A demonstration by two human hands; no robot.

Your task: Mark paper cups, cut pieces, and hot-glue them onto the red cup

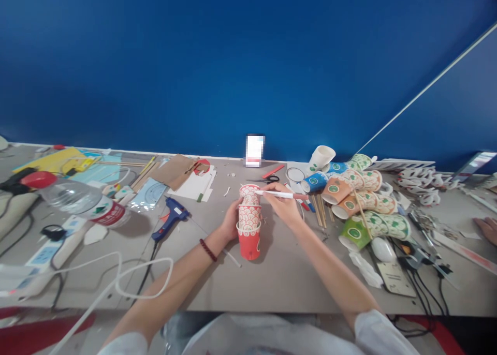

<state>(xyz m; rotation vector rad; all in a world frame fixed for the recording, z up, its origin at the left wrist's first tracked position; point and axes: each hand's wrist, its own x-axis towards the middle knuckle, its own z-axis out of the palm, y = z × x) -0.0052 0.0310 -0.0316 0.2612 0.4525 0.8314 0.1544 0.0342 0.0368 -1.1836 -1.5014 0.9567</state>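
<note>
A stack of red-and-white patterned paper cups (249, 242) stands in front of me, joined end to end. My left hand (232, 219) curls around the left side of the cups; some of its fingers are hidden behind them. In my right hand (285, 206) is a marker (286, 194) with a white body and a reddish-brown end. Its tip points left and meets or nearly meets the top cup; I cannot tell if they touch. Behind the cups lie black-handled scissors (272, 179) and a red strip (274, 171).
On the left are a blue glue gun (171, 218), a water bottle (85, 202), a power strip (48, 251) and cardboard (171, 171). Several coloured paper cups (357, 233) lie at right. A phone (254, 150) leans by the blue wall. Another person's hand (487, 228) shows far right.
</note>
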